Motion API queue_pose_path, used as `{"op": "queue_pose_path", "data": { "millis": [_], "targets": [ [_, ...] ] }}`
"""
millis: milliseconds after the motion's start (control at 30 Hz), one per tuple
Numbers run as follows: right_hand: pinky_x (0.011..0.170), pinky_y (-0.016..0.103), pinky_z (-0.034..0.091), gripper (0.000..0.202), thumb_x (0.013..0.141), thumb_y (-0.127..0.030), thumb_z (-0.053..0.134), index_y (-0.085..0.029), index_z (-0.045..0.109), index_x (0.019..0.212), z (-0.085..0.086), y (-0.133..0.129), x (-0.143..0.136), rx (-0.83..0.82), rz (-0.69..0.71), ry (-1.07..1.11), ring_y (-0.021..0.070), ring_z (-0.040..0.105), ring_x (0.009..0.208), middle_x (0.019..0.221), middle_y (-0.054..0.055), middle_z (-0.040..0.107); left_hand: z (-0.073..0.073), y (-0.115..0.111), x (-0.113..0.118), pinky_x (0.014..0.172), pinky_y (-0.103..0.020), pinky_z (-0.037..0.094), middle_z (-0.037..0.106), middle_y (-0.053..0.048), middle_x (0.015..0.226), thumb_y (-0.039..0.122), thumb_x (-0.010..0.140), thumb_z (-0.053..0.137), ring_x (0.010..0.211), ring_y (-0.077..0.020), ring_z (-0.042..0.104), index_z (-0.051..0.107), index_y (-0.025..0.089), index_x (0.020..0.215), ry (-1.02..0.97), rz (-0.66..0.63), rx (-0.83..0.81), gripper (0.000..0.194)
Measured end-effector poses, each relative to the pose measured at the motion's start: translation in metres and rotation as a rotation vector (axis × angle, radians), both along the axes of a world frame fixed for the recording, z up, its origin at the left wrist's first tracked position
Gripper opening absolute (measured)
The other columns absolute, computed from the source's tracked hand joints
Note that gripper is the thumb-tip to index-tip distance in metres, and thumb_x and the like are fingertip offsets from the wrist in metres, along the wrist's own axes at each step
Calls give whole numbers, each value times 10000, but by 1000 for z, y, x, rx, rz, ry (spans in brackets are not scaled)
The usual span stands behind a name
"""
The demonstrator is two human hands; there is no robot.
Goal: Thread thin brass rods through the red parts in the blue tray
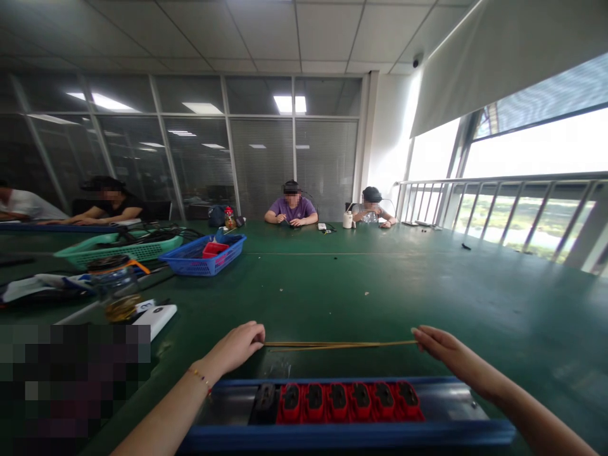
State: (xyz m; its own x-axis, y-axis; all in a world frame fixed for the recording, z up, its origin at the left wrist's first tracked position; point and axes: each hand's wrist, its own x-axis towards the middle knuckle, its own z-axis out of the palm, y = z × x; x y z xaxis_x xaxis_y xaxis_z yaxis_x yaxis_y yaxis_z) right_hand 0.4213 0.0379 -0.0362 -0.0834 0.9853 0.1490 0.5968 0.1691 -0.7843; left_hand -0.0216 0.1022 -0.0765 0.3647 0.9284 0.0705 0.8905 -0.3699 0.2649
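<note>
Several thin yellowish-brown strands (327, 345) stretch level between my two hands, just above the green table. My left hand (244, 344) is closed on their left end, with a beaded bracelet at the wrist. At the right, my right hand (430, 339) pinches the other end, where only one strand seems to reach the fingers. Nearer to me lies a blue-edged metal tray (456, 405). A row of several red sockets (337, 402) with dark centres sits in it, beside one black socket (266, 402) at their left.
A blue basket (202, 263) and a green basket (90, 253) with black cables stand at the left. Near them are a glass jar (114, 285) and a white device (161, 320). Several people sit along the far side.
</note>
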Motion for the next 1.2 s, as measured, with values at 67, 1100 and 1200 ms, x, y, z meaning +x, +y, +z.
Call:
{"op": "queue_pose_path", "data": {
  "millis": [67,1100,1200],
  "targets": [
    [590,233,399,455,814,-549,365,-172,545,636,-13,13,-1,46,62,-154,142,496,608,597,-10,528,2,-1,-3,681,-221,377,585,-15,829,289,788,459,764,-147,551,590,214,794,-6,1,-6,152],
    [634,271,388,239,606,-131,547,-199,607,827,-19,72,-83,45,433,-964,221,591,799,862,46,647,20,-2,19,555,-239,356,607,-4,723,25,545,467,675,-179,559,567,212,661,226,-37,4,242],
    [569,226,368,178,626,-127,510,-174,603,769,-16,65,-69,18,443,-699,162,556,691,760,15,618,27,-8,15,561,-226,356,593,-1,736,70,585,463,671,-158,543,557,204,668,183,-33,-1,184]
  ]
}}
